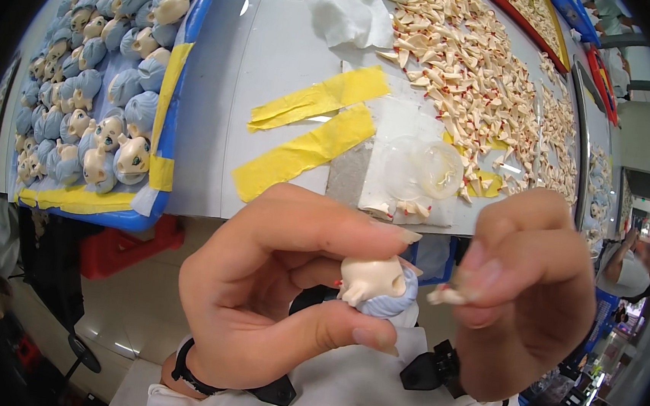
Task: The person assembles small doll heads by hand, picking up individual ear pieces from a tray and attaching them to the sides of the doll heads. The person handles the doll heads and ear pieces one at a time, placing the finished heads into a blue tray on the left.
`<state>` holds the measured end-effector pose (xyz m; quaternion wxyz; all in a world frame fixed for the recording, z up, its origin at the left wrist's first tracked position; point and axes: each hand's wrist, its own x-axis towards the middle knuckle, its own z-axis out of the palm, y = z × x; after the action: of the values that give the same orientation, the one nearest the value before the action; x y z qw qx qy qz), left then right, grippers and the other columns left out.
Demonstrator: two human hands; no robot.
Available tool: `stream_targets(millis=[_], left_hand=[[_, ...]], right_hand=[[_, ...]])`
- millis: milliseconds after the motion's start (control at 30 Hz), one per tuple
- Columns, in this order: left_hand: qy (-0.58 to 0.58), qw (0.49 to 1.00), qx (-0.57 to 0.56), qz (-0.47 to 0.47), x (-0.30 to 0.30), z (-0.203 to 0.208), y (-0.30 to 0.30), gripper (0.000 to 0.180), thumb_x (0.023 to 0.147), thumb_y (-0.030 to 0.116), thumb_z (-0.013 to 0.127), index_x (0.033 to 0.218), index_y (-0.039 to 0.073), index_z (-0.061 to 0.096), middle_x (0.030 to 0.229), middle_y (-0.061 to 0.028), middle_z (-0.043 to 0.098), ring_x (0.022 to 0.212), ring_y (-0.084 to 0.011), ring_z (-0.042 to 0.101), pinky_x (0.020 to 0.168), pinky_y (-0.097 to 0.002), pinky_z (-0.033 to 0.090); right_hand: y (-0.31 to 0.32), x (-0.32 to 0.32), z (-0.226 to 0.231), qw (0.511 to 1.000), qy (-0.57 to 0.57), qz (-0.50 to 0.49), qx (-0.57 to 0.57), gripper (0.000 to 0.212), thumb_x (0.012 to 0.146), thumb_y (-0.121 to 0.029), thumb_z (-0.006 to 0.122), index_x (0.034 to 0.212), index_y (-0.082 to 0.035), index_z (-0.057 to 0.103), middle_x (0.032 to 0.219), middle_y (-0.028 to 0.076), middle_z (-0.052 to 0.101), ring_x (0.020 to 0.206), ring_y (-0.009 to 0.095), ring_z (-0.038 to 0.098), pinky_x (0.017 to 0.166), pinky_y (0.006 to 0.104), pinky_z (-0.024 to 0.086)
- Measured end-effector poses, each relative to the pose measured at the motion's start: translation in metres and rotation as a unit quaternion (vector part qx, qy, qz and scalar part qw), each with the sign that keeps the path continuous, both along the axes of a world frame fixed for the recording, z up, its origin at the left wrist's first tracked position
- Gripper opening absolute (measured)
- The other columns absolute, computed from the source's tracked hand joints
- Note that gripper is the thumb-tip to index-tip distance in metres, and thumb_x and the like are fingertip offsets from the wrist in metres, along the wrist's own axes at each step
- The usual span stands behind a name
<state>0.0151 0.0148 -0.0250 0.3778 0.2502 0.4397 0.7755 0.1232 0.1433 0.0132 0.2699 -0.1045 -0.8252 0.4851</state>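
My left hand (245, 296) grips a small doll head (368, 279) between thumb and fingers. The head has a cream face part and pale blue moulded hair; a hole shows in its cream side, and a small red tip is at its left. In my right hand (536, 288), slightly blurred, thumb and fingertips pinch a tiny cream pointed piece (446, 295), just right of the head and apart from it. Beyond the hands, a large pile of similar cream pointed pieces (465, 76), many with red tips, lies on the table (217, 118).
A blue tray (187, 62) edged with yellow tape holds many blue-haired doll heads at left. Strips of yellow tape (306, 152), a clear round dish (427, 169) and crumpled white tissue (347, 14) lie on the table. Below stands a red stool (126, 252). Another person (629, 265) is far right.
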Motion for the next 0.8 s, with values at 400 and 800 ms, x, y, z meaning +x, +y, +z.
stream_targets(millis=[400, 800], left_hand=[[0.174, 0.985, -0.006, 0.007, -0.004, -0.005, -0.010, 0.047, 0.065, 0.020, 0.079, 0.099, -0.002, 0.055, 0.088, -0.0113, 0.055, 0.073, -0.0122, 0.054, 0.068, -0.0207, 0.043], [0.614, 0.786, -0.024, 0.064, 0.000, 0.010, 0.010, 0.036, 0.078, 0.030, 0.062, 0.098, 0.000, 0.054, 0.095, -0.0161, 0.056, 0.077, -0.0279, 0.054, 0.066, -0.0353, 0.044]], right_hand=[[-0.007, -0.008, 0.024, 0.963, -0.089, 0.014, 0.252, 0.018, 0.060, -0.001, 0.068, 0.073, -0.008, 0.057, 0.070, 0.005, 0.052, 0.060, 0.015, 0.048, 0.053, 0.0249, 0.037], [0.010, 0.016, 0.017, 0.980, -0.117, 0.062, -0.151, 0.042, 0.067, -0.006, 0.073, 0.102, 0.004, 0.053, 0.095, 0.013, 0.058, 0.090, 0.020, 0.058, 0.077, 0.0288, 0.045]])
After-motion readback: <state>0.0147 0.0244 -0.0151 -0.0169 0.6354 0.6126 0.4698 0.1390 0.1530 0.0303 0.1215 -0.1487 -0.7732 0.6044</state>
